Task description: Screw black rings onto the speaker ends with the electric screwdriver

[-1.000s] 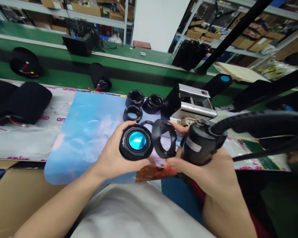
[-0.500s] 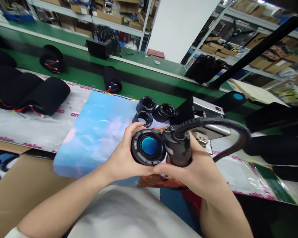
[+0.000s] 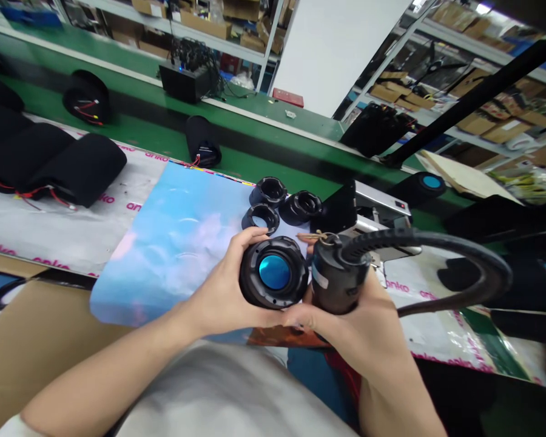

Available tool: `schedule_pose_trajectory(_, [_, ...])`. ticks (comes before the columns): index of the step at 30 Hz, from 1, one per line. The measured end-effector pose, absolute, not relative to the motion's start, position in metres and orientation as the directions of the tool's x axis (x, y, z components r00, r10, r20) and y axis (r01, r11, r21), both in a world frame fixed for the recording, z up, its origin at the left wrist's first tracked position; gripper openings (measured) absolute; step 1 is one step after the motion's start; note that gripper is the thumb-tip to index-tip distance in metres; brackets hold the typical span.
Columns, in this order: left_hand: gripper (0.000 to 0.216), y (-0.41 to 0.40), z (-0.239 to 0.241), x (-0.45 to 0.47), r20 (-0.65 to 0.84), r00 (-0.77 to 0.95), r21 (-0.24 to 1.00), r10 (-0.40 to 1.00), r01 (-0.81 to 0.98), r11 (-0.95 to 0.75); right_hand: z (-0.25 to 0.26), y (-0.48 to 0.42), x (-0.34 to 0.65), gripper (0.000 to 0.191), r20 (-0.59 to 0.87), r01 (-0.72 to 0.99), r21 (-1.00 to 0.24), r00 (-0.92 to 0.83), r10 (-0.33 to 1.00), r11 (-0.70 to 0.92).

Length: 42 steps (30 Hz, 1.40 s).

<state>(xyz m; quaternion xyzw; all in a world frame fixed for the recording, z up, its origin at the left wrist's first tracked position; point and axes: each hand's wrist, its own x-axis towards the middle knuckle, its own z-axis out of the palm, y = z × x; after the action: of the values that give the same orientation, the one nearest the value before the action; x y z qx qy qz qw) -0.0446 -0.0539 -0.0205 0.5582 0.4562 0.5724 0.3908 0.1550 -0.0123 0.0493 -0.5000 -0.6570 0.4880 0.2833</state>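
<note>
My left hand (image 3: 230, 288) is wrapped round the side of a black round speaker part (image 3: 248, 273) with a shiny blue disc (image 3: 274, 271) in its middle. My right hand (image 3: 359, 321) grips a black corded electric screwdriver (image 3: 339, 279), cable end up, close against the right side of the speaker part. The tool's lower end is hidden, so I cannot tell what it touches. My right thumb meets my left thumb at the front of the part. Just beyond stand three black notched rings (image 3: 260, 217) on a blue printed sheet (image 3: 173, 243).
Black padded rolls with red wires (image 3: 82, 170) lie at the left. A silver and black machine (image 3: 377, 206) stands behind my right hand. The thick cable (image 3: 495, 273) loops out to the right. A cardboard box (image 3: 50, 346) is at lower left, and shelves (image 3: 236, 45) line the back.
My right hand and the electric screwdriver have shifted a little right and down, and its cable loop has swung right. My left hand still holds the speaker part, now slightly tilted.
</note>
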Motion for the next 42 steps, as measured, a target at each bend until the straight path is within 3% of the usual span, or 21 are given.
schedule_pose_trajectory(5, [0.109, -0.055, -0.02, -0.046, 0.281, -0.056, 0.958, 0.958, 0.075, -0.277, 0.058, -0.011, 0.15, 0.074, 0.012, 0.386, -0.911, -0.322, 0.947, 0.143])
schedule_pose_trajectory(10, [0.106, -0.055, -0.019, -0.046, 0.289, -0.052, 0.956, 0.956, 0.061, -0.286, 0.057, -0.021, 0.144, 0.085, -0.047, 0.355, -0.934, -0.213, 0.976, 0.033])
schedule_pose_trajectory(15, [0.104, -0.055, -0.02, -0.046, 0.293, -0.042, 0.956, 0.955, 0.032, -0.292, 0.052, -0.025, 0.141, 0.082, -0.02, 0.322, -0.946, -0.189, 0.982, 0.043])
schedule_pose_trajectory(21, [0.102, -0.055, -0.024, -0.048, 0.304, -0.033, 0.953, 0.952, 0.033, -0.303, 0.04, -0.025, 0.148, 0.081, 0.079, 0.379, -0.908, -0.262, 0.962, 0.177])
schedule_pose_trajectory(26, [0.104, -0.054, -0.023, -0.048, 0.319, -0.032, 0.948, 0.947, 0.008, -0.319, 0.028, -0.021, 0.154, 0.076, 0.232, 0.42, -0.825, -0.36, 0.904, 0.379])
schedule_pose_trajectory(28, [0.103, -0.054, -0.021, -0.048, 0.297, -0.023, 0.955, 0.955, 0.001, -0.297, 0.032, -0.022, 0.152, 0.077, 0.21, 0.437, -0.829, -0.334, 0.919, 0.348])
schedule_pose_trajectory(33, [0.099, -0.056, -0.016, -0.047, 0.242, -0.023, 0.97, 0.97, 0.008, -0.241, 0.052, -0.022, 0.148, 0.083, -0.04, 0.473, -0.878, -0.228, 0.973, 0.075])
schedule_pose_trajectory(39, [0.098, -0.055, -0.015, -0.048, 0.29, -0.029, 0.957, 0.957, 0.039, -0.289, 0.047, -0.027, 0.145, 0.069, 0.062, 0.487, -0.85, -0.282, 0.957, 0.199])
schedule_pose_trajectory(42, [0.102, -0.055, -0.015, -0.048, 0.331, -0.03, 0.943, 0.943, 0.051, -0.329, 0.042, -0.04, 0.137, 0.06, 0.072, 0.444, -0.882, -0.209, 0.975, 0.16])
